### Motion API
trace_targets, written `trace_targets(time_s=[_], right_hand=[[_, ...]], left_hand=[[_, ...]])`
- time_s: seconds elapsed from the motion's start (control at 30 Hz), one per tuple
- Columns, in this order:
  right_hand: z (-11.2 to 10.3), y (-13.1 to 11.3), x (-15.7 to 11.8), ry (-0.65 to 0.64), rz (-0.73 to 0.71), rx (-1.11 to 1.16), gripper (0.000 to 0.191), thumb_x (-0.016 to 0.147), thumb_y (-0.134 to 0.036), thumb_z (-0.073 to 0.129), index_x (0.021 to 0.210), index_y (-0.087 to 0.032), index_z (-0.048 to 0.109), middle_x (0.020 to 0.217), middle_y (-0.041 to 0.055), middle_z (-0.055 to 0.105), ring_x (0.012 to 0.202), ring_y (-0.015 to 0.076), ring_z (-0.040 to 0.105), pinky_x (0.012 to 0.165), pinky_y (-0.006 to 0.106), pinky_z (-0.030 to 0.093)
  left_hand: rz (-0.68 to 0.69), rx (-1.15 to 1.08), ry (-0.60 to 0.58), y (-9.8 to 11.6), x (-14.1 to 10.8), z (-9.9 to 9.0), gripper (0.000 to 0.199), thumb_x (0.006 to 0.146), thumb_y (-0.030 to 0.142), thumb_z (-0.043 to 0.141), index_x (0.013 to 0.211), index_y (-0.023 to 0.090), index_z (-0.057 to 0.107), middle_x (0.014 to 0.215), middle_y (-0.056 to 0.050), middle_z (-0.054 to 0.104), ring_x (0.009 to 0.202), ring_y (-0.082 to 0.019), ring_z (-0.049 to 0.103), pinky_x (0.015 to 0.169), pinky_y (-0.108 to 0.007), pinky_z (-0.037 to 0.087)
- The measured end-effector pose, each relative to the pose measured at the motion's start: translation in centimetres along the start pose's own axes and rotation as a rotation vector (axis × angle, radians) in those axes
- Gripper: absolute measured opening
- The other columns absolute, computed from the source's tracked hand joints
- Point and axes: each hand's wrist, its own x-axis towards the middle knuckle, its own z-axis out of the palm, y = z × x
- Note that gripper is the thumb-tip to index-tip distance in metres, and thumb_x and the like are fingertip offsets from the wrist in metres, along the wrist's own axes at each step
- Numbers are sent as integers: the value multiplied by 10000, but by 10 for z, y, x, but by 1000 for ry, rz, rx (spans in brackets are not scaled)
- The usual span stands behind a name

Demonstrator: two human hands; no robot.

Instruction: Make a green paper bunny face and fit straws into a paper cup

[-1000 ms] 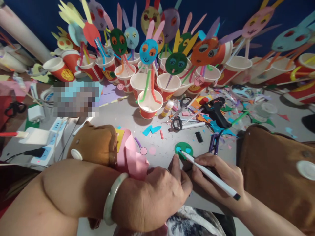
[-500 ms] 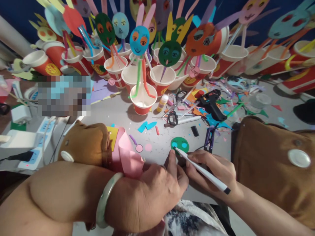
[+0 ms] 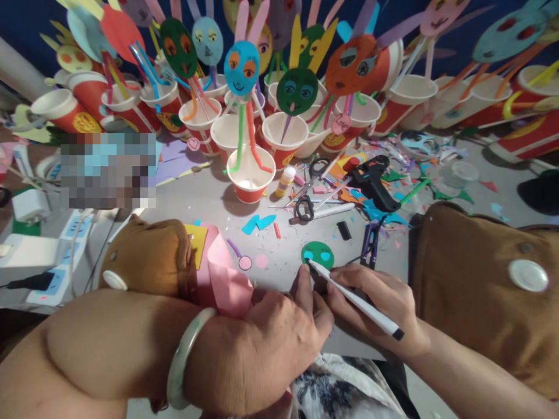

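My right hand (image 3: pixel 384 294) is closed around a slim white marker pen (image 3: pixel 364 308) with a black end. The pen's tip touches the left blue eye spot of a green paper disc (image 3: pixel 317 249), which lies flat on the table and has thin dark lash lines drawn above its two blue spots. With its index fingertip, my left hand (image 3: pixel 279 329) presses the disc's lower left edge down; its other fingers are curled in. A folded pink paper sheet (image 3: pixel 225 276) lies against the left hand. Both hands cover part of the disc's lower edge.
Paper cups (image 3: pixel 251 186) holding paper faces on straws line the back. Scissors (image 3: pixel 312 186), a glue stick (image 3: pixel 285 181), a black glue gun (image 3: pixel 375 180) and paper scraps lie ahead. Brown cushions (image 3: pixel 484 302) flank both sides; a power strip (image 3: pixel 56 273) is at left.
The pen tip has shifted very slightly on the left blue spot. The whole view has drifted a little to the left; both hands keep nearly the same pose.
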Motion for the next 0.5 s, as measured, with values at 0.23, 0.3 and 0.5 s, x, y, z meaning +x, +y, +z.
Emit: trace_targets(time_s=[0.23, 0.3, 0.5], right_hand=[[0, 1, -1, -15, -1, 7, 131, 858, -131, 644, 903, -230, 572, 768, 19, 708, 623, 149, 688, 532, 234, 537], [1, 2, -2, -22, 0, 4, 126, 866, -129, 642, 908, -227, 575, 767, 21, 704, 619, 146, 679, 533, 236, 534], [2, 3, -4, -20, 13, -6, 67, 904, -186, 628, 879, -226, 581, 745, 21, 683, 600, 142, 655, 510, 243, 528]], left_hand=[[-10, 9, -3, 1, 0, -1, 480, 936, 160, 357, 1377, 36, 498, 1400, -365, 511, 569, -177, 679, 406, -278, 460], [-7, 25, -11, 0, 0, -2, 477, 933, 160, 369, 1376, 38, 497, 1399, -361, 516, 520, -151, 652, 401, -273, 451], [37, 60, -52, -2, 2, -3, 496, 942, 182, 374, 1399, 14, 470, 1392, -377, 511, 540, -153, 660, 384, -254, 414]])
